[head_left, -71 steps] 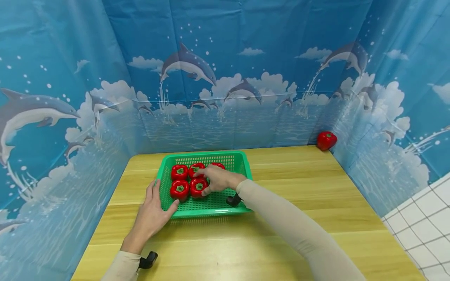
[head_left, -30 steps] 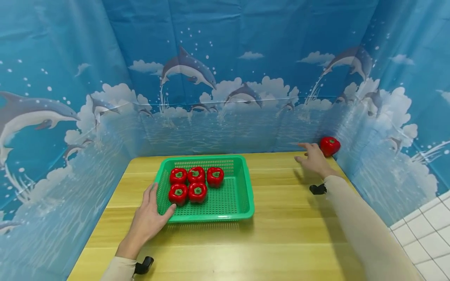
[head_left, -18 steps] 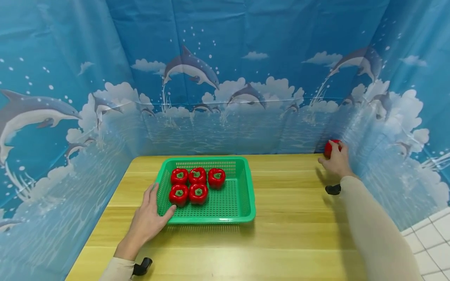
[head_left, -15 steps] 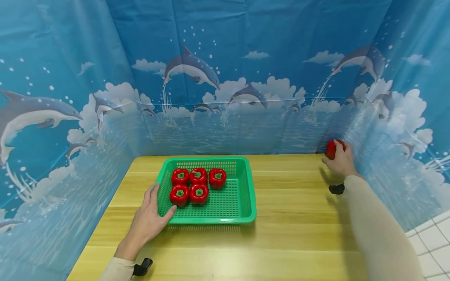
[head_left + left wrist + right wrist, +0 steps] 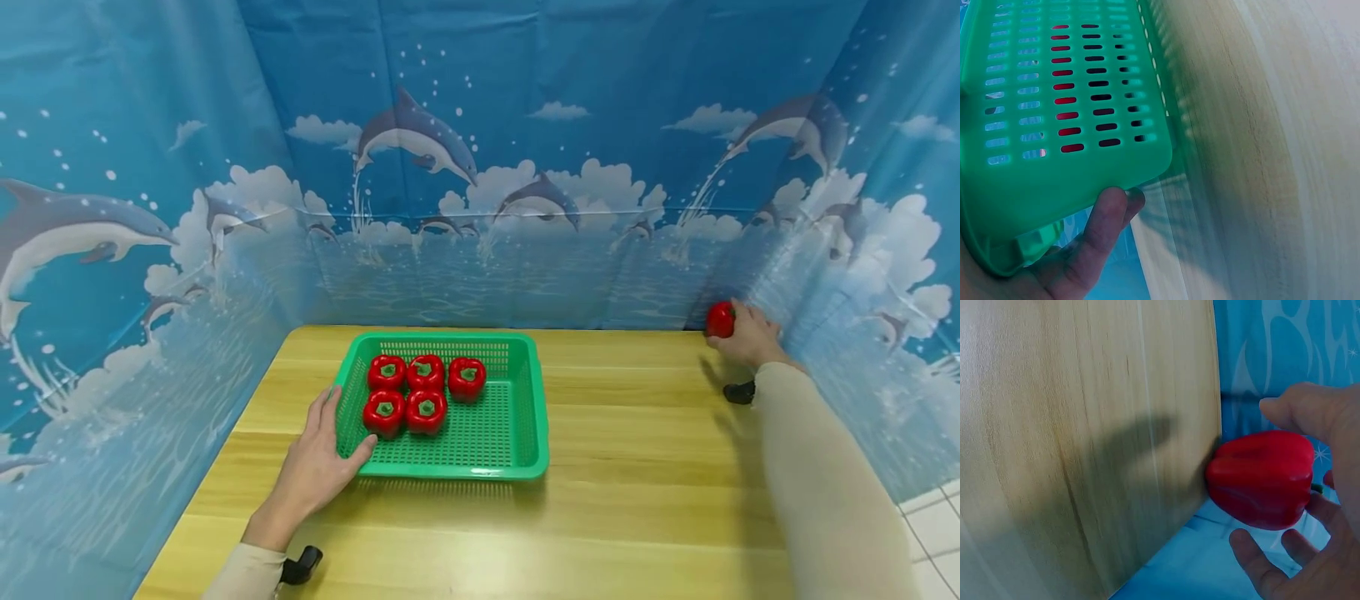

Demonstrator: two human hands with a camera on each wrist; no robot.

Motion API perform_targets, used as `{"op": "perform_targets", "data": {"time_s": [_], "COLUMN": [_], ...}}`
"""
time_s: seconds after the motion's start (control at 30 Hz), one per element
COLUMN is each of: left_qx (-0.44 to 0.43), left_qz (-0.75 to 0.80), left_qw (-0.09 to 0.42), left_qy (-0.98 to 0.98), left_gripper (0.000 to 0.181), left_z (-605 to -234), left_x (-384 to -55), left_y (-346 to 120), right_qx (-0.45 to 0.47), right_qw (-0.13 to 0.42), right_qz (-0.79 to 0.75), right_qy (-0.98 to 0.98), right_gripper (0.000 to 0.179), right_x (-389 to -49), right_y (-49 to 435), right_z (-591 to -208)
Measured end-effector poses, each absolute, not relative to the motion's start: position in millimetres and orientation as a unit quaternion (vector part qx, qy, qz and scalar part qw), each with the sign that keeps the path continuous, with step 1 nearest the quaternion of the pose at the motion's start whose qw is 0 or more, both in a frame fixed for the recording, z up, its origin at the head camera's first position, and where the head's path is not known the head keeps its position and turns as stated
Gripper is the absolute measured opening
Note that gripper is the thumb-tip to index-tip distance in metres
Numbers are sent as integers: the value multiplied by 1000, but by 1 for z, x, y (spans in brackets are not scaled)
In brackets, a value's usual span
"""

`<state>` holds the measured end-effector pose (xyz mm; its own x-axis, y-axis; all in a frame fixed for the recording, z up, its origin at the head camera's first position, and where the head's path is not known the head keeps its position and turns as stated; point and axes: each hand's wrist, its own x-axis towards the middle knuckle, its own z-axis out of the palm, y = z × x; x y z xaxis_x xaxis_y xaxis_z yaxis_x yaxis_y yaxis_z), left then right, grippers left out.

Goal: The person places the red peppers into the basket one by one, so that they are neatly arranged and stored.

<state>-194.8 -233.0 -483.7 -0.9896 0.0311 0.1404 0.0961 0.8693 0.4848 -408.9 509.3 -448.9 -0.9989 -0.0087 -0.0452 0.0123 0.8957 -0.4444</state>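
Note:
In the head view, a green plastic basket [image 5: 531, 417] holds several red bell peppers [image 5: 426, 412] toward its left side. My left hand [image 5: 318, 467] rests against the basket's front-left corner, fingers along the left side and thumb toward the front. Close up in the left wrist view, fingers [image 5: 1105, 228] lie against the slotted basket wall [image 5: 1072, 181]. Another red bell pepper [image 5: 720, 320] sits at the table's back right corner. Around it, my right hand [image 5: 750, 337] has its fingers spread. The right wrist view shows a gap between the thumb [image 5: 1294, 411] and this pepper [image 5: 1263, 478].
The basket stands on a wooden table [image 5: 630, 467]. Blue dolphin-print curtains [image 5: 480, 275] hang along the back and both sides, close behind the right-hand pepper. White tiles [image 5: 933, 525] show at the lower right. A black wrist camera [image 5: 302, 567] sits on my left wrist.
My right hand has moved from over the basket's peppers to the pepper at the back right corner, and has shifted further to that pepper's right side. My left hand stays at the basket.

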Motion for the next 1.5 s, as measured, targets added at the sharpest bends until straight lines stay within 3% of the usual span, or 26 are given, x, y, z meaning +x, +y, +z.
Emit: {"op": "perform_targets", "data": {"time_s": [0.23,0.47,0.73,1.5], "left_qx": [-40,-43,-37,-47], "left_qz": [-253,-252,-249,-247], "left_qw": [67,68,61,54], "left_qy": [-964,-964,-966,-966], "left_gripper": [108,107,108,108], "left_z": [-482,-481,-479,-478], "left_x": [-193,-190,-189,-190], "left_y": [-232,-234,-237,-230], "right_qx": [9,28,-12,-12], "right_qw": [14,-23,-33,-40], "right_qz": [-225,-248,-253,-275], "right_qy": [974,968,967,961], "right_gripper": [99,79,65,63], "right_x": [-398,-389,-384,-354], "right_y": [511,502,491,472], "right_z": [-453,-460,-472,-472]}}
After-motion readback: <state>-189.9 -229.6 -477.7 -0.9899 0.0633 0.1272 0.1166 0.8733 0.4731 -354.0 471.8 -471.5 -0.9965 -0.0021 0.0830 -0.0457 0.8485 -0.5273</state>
